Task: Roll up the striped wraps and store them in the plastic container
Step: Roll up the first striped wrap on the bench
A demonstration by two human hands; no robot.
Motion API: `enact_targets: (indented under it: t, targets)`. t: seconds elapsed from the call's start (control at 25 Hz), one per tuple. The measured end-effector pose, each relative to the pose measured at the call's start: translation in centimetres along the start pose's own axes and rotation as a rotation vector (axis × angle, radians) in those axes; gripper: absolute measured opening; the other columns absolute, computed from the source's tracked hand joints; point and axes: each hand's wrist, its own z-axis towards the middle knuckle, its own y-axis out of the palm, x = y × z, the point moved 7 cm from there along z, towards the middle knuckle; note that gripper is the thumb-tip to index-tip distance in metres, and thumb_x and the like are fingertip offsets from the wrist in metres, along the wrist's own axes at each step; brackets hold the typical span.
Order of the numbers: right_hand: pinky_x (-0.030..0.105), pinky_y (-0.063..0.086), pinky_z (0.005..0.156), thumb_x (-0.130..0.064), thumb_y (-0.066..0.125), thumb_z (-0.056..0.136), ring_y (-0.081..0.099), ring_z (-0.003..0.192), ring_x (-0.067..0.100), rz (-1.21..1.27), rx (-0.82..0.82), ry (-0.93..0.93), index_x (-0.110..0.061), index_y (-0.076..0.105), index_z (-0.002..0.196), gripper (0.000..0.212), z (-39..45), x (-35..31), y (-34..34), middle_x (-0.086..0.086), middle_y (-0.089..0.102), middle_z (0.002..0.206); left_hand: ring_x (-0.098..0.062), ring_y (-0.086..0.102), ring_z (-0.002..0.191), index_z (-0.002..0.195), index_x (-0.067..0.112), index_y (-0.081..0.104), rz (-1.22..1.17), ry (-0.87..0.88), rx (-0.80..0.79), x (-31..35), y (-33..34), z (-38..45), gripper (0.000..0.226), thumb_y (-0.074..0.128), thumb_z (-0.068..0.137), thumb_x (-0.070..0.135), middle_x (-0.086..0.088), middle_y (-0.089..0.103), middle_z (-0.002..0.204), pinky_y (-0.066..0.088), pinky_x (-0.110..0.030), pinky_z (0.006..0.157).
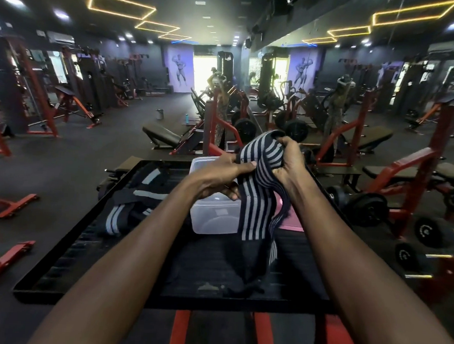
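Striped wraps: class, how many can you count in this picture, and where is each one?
2, possibly more. One striped wrap hangs from both hands, the left hand and right hand, over the plastic container. Another wrap lies heaped on the black platform, left; the heap may hide others.

The striped wrap [259,189] I hold is ribbed woven cloth, matt, navy with grey bands. My plastic container [212,218] is translucent, smooth and faintly frosted. The platform [124,266] under it looks like black painted metal with a ridged, dull surface. Beside me the dumbbells [429,234] look matt black with shiny metal handles.
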Motion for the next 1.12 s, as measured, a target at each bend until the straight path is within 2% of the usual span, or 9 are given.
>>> enact_targets:
  t: [0.12,0.24,0.36,0.48,0.6,0.72,0.88,0.96,1.12]
  targets:
    - [0.036,0.06,0.055,-0.011,0.066,0.086,0.074,0.085,0.033,-0.077,0.077,-0.049,0.006,0.062,0.117,0.036,0.4,-2.1,-3.4,0.022,0.074,0.104,-0.018,0.055,0.049,0.115,0.007,0.057,-0.008,-0.045,-0.014,-0.4,3.7,1.8,0.031,0.051,0.102,0.034,-0.007,0.068,0.074,0.049,-0.029,0.045]
    - [0.035,0.059,0.064,-0.012,0.057,0.098,0.067,0.07,0.023,-0.181,0.1,-0.075,0.0,0.06,0.091,0.014,-0.4,-3.2,-6.5,0.014,0.071,0.081,-0.019,0.057,0.047,0.11,0.004,0.06,0.024,-0.048,-0.01,-0.8,7.5,3.2,0.036,0.05,0.1,0.037,-0.009,0.068,0.071,0.05,-0.029,0.046]
    - [0.047,0.058,0.089,-0.029,0.064,0.092,0.07,0.09,0.03,-0.359,0.195,-0.17,0.0,0.059,0.115,0.038,1.0,-3.8,-10.4,0.016,0.07,0.105,-0.029,0.068,0.055,0.108,0.003,0.064,0.146,-0.013,0.023,-2.1,9.9,5.0,0.026,0.045,0.095,0.016,-0.017,0.073,0.079,0.051,-0.032,0.047]
    - [0.049,0.044,0.108,-0.063,0.051,0.082,0.056,0.122,0.038,-0.915,0.294,-0.175,-0.008,0.06,0.128,0.072,2.2,-4.1,-13.1,0.02,0.057,0.136,-0.031,0.072,0.068,0.109,0.002,0.065,0.289,-0.031,0.117,-3.7,10.9,6.5,0.026,0.049,0.089,0.008,-0.02,0.073,0.092,0.056,-0.033,0.046]
    - [0.05,0.029,0.115,-0.066,0.033,0.093,0.036,0.137,0.044,-1.35,0.357,-0.232,-0.01,0.057,0.135,0.074,0.9,-5.5,-13.5,0.022,0.037,0.15,-0.036,0.066,0.104,0.124,0.0,0.053,0.566,-0.024,0.237,-4.1,10.9,7.1,0.036,0.052,0.089,0.007,-0.023,0.064,0.121,0.056,-0.041,0.082]
    - [0.04,0.045,0.102,-0.058,0.042,0.097,0.055,0.123,0.037,-1.176,0.207,-0.255,-0.004,0.06,0.129,0.066,1.4,-5.9,-13.3,0.018,0.059,0.133,-0.043,0.054,0.121,0.13,-0.003,0.041,0.768,0.018,0.263,-4.5,11.4,7.2,0.042,0.054,0.091,0.006,-0.027,0.052,0.132,0.045,-0.044,0.097]
    - [0.038,0.058,0.082,-0.027,0.058,0.097,0.071,0.085,0.024,-0.856,0.018,-0.116,-0.005,0.066,0.1,0.023,1.8,-4.3,-13.3,0.013,0.073,0.099,-0.041,0.049,0.119,0.128,-0.004,0.045,0.918,0.197,0.336,-2.9,12.5,6.9,0.042,0.058,0.089,0.002,-0.024,0.044,0.131,0.044,-0.044,0.099]
    - [0.036,0.057,0.075,-0.011,0.059,0.093,0.069,0.075,0.022,-0.704,-0.059,-0.025,-0.005,0.065,0.093,0.009,1.2,-3.5,-12.8,0.01,0.071,0.085,-0.036,0.055,0.113,0.123,0.0,0.052,0.728,0.248,0.399,-1.4,12.1,7.1,0.03,0.053,0.094,0.008,-0.022,0.056,0.123,0.048,-0.044,0.099]
    - [0.032,0.058,0.064,0.003,0.059,0.086,0.07,0.066,0.022,-0.549,-0.01,-0.042,0.0,0.064,0.088,0.007,0.9,-3.5,-12.5,0.012,0.069,0.076,-0.022,0.063,0.084,0.096,0.017,0.057,0.04,0.08,0.388,-0.9,10.7,7.6,0.022,0.046,0.1,0.035,-0.007,0.067,0.093,0.056,-0.046,0.087]
